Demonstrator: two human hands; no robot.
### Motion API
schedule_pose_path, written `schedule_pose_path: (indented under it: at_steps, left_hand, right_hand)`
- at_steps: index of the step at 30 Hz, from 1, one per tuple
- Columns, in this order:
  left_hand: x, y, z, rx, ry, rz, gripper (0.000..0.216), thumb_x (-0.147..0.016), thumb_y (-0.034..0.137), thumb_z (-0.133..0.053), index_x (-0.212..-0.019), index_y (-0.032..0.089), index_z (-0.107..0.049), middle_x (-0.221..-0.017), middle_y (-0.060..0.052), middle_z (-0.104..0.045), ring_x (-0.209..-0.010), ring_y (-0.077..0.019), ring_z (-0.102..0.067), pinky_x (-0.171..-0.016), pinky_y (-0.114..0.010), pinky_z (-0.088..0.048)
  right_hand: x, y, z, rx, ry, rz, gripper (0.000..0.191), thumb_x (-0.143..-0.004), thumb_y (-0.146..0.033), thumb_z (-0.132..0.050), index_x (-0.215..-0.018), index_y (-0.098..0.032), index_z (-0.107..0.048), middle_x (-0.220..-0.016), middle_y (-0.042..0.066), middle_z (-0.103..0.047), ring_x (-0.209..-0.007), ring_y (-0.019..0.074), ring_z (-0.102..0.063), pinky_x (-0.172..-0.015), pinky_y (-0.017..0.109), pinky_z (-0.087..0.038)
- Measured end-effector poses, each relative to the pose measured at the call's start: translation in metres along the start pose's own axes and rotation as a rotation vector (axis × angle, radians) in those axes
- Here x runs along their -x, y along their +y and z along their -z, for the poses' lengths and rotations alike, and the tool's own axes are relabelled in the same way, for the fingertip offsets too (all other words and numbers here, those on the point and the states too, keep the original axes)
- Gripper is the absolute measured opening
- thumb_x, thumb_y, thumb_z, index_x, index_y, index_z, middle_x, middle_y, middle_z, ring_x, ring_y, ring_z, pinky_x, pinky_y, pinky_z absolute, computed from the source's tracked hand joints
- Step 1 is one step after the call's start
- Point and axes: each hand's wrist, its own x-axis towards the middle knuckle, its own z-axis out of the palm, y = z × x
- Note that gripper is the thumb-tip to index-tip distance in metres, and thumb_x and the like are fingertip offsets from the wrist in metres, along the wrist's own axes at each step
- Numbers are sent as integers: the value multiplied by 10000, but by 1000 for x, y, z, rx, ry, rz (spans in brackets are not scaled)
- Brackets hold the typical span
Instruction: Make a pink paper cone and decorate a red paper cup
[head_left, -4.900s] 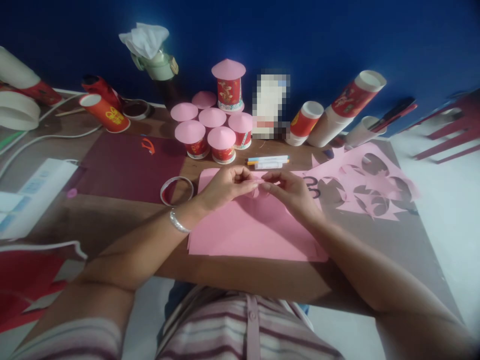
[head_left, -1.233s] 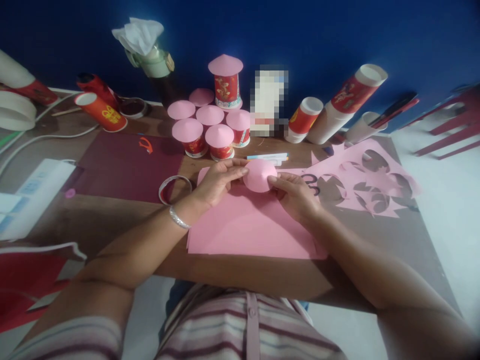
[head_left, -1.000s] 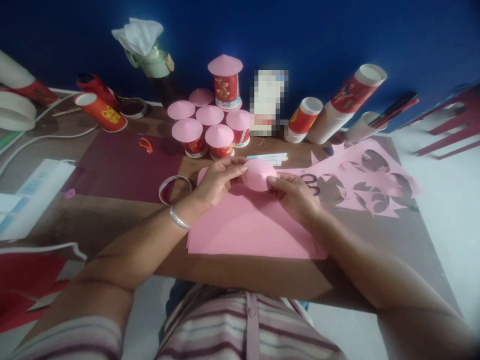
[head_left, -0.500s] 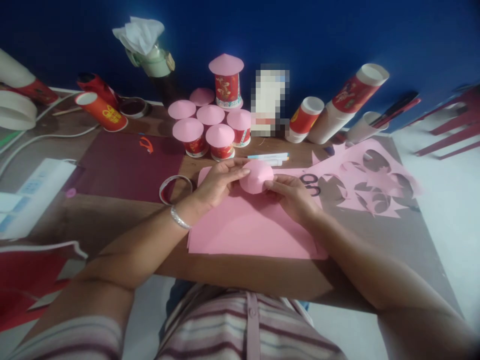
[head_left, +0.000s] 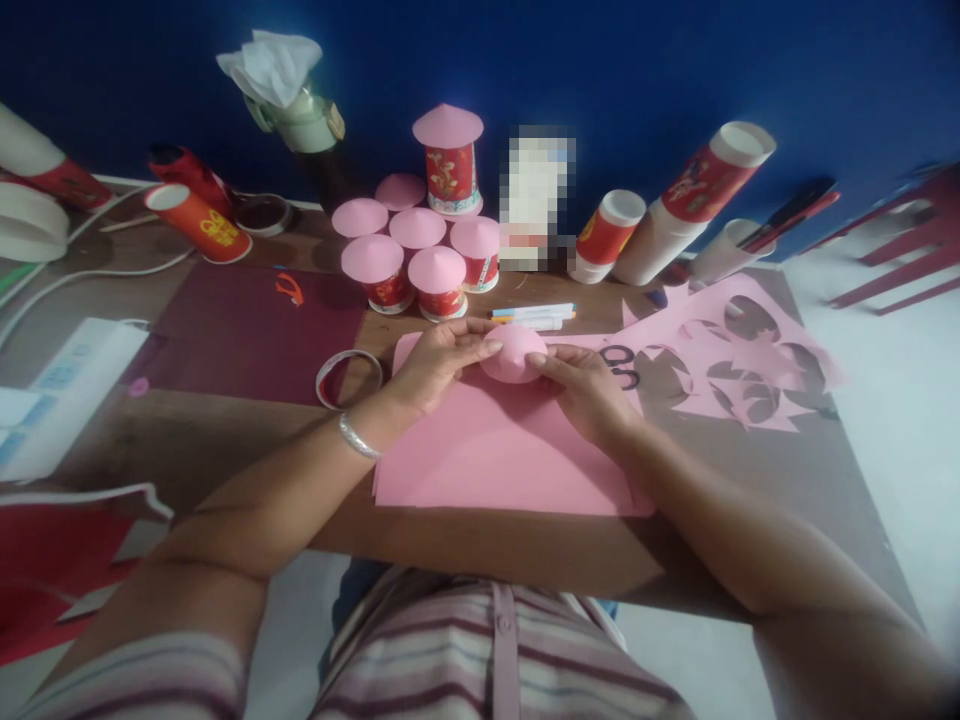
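Note:
Between both hands is a small pink paper cone [head_left: 513, 357], its tip facing up toward me. My left hand [head_left: 442, 365] pinches its left edge, thumb on top and fingers at the back. My right hand [head_left: 581, 385] grips the right edge, its thumb pressed on the paper. Below them lies a stack of pink paper sheets [head_left: 502, 455]. Behind stand several red paper cups topped with pink cones, among them a taller one [head_left: 451, 172] at the back and a low one [head_left: 438, 283] in front. Two or so markers [head_left: 532, 315] rest just beyond the cone.
Pink paper offcuts [head_left: 750, 350] with round holes and black-handled scissors [head_left: 619, 366] lie to the right. A tape roll [head_left: 349, 379] is left of the sheets. Stacked paper cups [head_left: 694, 205] lean at the back right. An orange-handled tool [head_left: 289, 287] rests on a dark red sheet [head_left: 247, 335].
The cone has tilted a little and looks flatter from my view. My right thumb has shifted slightly inward over it. My left hand keeps its hold.

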Motion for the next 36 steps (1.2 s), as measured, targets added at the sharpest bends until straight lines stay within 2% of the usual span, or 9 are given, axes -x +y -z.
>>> schedule_pose_path:
  at_steps: [4,10,18,22,26,28,32,36]
  left_hand:
    - [0,0,0,10,-3,-18,362,-714,353,-926,-999,167,-798,-1016,-80,-794,-936,-196,-711,-890,-336,-524]
    - [-2,2,0,68,32,-22,308,-727,345,-913,-957,171,-803,-961,-56,-786,-880,-160,-690,-844,-290,-515]
    - [-1,1,1,43,51,-59,379,-849,519,-775,-972,162,-802,-969,-80,-792,-925,-214,-711,-851,-328,-514]
    - [-1,1,2,-62,6,-21,367,-762,410,-885,-1016,164,-788,-1020,-62,-784,-924,-177,-678,-884,-307,-480]
    - [-1,1,3,-63,33,-25,356,-738,360,-909,-999,164,-768,-1023,-50,-771,-911,-160,-661,-890,-306,-476]
    - [-1,1,4,-75,26,-30,360,-743,363,-908,-1007,164,-764,-1030,-50,-769,-916,-160,-661,-886,-303,-478]
    - [1,0,4,-160,-18,-49,359,-769,360,-894,-1049,178,-760,-1035,-49,-775,-949,-165,-672,-891,-292,-485]
    - [1,0,1,-151,-3,-64,336,-819,417,-846,-1036,172,-773,-996,-57,-771,-906,-159,-677,-837,-276,-508]
  right_hand:
    - [1,-1,-1,-9,-18,-25,312,-713,-512,-913,-735,-231,-780,-732,8,-714,-760,173,-599,-782,320,-467]
    - [1,-3,-3,-52,-5,-64,337,-680,-493,-926,-717,-198,-769,-724,19,-705,-684,145,-564,-687,299,-456]
    - [1,-3,-3,-66,-24,-63,325,-681,-482,-916,-725,-196,-769,-697,15,-676,-653,141,-543,-655,300,-456]
    - [2,-3,-2,-57,-35,-60,330,-715,-495,-903,-722,-204,-749,-729,29,-686,-700,162,-562,-673,308,-453]
    - [2,-3,-1,-78,-40,-46,359,-744,-513,-888,-691,-201,-718,-721,13,-666,-671,146,-543,-653,299,-430]
    - [1,-3,-2,-76,-52,-35,361,-729,-520,-896,-710,-199,-733,-724,9,-678,-678,146,-555,-673,301,-442]
    - [0,-1,-5,-47,-86,-26,332,-706,-473,-917,-859,-201,-801,-823,24,-757,-819,185,-643,-831,336,-494]
    - [-1,2,-4,-39,-86,-38,298,-740,-446,-903,-898,-207,-821,-857,38,-785,-883,215,-686,-899,376,-516]
